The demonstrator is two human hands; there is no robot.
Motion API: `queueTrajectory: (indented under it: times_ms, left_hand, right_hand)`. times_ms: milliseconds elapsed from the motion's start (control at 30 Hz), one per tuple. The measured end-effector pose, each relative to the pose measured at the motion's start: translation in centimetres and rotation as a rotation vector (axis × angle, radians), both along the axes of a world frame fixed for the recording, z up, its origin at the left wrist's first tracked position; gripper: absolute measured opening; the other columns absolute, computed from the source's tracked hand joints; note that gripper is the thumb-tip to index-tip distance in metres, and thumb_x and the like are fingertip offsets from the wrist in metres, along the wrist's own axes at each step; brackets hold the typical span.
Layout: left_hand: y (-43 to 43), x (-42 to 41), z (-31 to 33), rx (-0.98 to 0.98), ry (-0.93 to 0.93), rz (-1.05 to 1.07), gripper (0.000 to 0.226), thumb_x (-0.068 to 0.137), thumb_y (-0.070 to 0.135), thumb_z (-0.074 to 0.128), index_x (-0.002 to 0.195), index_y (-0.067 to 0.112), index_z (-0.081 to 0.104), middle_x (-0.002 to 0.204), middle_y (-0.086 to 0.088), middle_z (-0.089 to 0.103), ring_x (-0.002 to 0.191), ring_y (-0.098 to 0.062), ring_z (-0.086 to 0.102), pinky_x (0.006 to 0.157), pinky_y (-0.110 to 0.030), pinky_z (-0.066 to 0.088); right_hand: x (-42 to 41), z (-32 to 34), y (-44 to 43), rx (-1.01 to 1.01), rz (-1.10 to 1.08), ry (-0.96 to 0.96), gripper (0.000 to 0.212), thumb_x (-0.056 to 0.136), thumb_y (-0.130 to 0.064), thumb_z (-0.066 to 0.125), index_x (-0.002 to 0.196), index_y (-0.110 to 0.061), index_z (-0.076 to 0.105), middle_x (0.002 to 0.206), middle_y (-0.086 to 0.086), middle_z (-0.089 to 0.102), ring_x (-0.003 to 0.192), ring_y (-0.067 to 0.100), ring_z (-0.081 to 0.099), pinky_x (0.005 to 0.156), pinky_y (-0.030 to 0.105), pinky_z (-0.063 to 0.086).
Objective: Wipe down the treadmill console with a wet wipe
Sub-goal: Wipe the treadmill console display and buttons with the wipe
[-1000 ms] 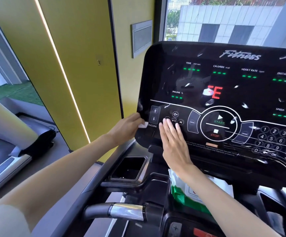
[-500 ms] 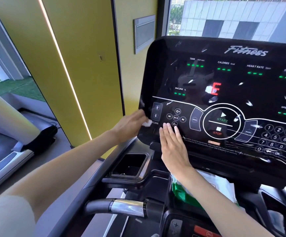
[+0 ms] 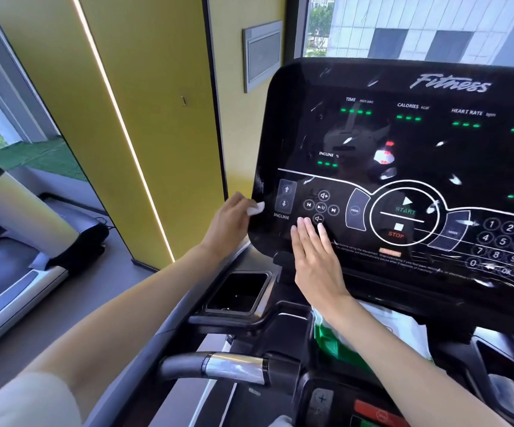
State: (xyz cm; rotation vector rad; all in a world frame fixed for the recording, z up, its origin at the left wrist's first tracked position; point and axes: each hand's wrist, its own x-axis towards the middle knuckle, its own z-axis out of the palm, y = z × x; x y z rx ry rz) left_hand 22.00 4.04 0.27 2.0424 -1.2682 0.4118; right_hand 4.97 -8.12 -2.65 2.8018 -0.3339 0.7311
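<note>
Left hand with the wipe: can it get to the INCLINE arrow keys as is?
Probably yes. The left hand pinches the wet wipe at the console edge; the INCLINE arrow keys sit just right of it, bare panel between. The right hand lies flat lower down, outside that path.

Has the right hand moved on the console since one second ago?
Yes. The right hand slid slightly down the console: its fingertips reached the play/pause button before; now they stop lower, by the volume-down button.
</note>
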Motion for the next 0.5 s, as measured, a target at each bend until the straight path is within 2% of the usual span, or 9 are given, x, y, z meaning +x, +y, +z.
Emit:
queueTrajectory:
  times_ms: [100,167,300,433,500]
  left_hand:
    - [0.5,-1.9,-2.1,0.152,-0.090,-0.155,0.025,0.082,-0.005,0.042,0.096,0.002,0.061,0.096,-0.013,0.056,0.076,-0.029,0.058,0.058,-0.043,0.052]
    - [1.0,-2.3,-2.8,0.226,-0.116,-0.216,0.024,0.081,-0.009,0.047,0.097,0.003,0.061,0.098,-0.011,0.056,0.078,-0.027,0.059,0.060,-0.041,0.054]
    - [0.4,-1.7,-2.5,-0.011,0.071,0.004,0.021,0.081,-0.013,0.050,0.094,0.001,0.060,0.089,-0.011,0.053,0.065,-0.025,0.051,0.052,-0.044,0.047]
    - [0.4,-3.4,-3.4,0.154,-0.026,-0.145,0.025,0.079,-0.013,0.051,0.096,0.002,0.061,0.094,-0.010,0.055,0.075,-0.026,0.056,0.054,-0.043,0.050]
    - [0.3,-3.2,-3.6,0.007,0.104,0.010,0.018,0.084,-0.009,0.052,0.095,0.002,0.061,0.091,-0.008,0.055,0.068,-0.025,0.054,0.055,-0.041,0.049]
  right_hand:
    - [0.0,0.0,0.1,0.002,-0.002,-0.001,0.057,0.083,0.002,0.014,0.134,0.010,0.039,0.142,0.027,0.038,0.136,0.035,0.032,0.115,0.048,0.016]
    - [-0.1,-0.1,0.0,-0.002,0.003,0.000,0.058,0.083,0.003,0.014,0.135,0.010,0.038,0.142,0.027,0.037,0.136,0.035,0.031,0.114,0.048,0.014]
    - [0.0,0.0,0.0,0.008,0.001,-0.006,0.057,0.084,0.002,0.013,0.134,0.010,0.040,0.141,0.027,0.039,0.135,0.035,0.033,0.115,0.048,0.018]
    - [0.0,0.0,0.0,0.029,0.013,-0.003,0.058,0.084,0.001,0.012,0.134,0.010,0.040,0.141,0.027,0.039,0.135,0.035,0.033,0.114,0.047,0.020]
    - [0.0,0.0,0.0,0.032,0.017,-0.011,0.058,0.084,0.002,0.012,0.133,0.010,0.041,0.140,0.027,0.040,0.134,0.035,0.034,0.114,0.047,0.020]
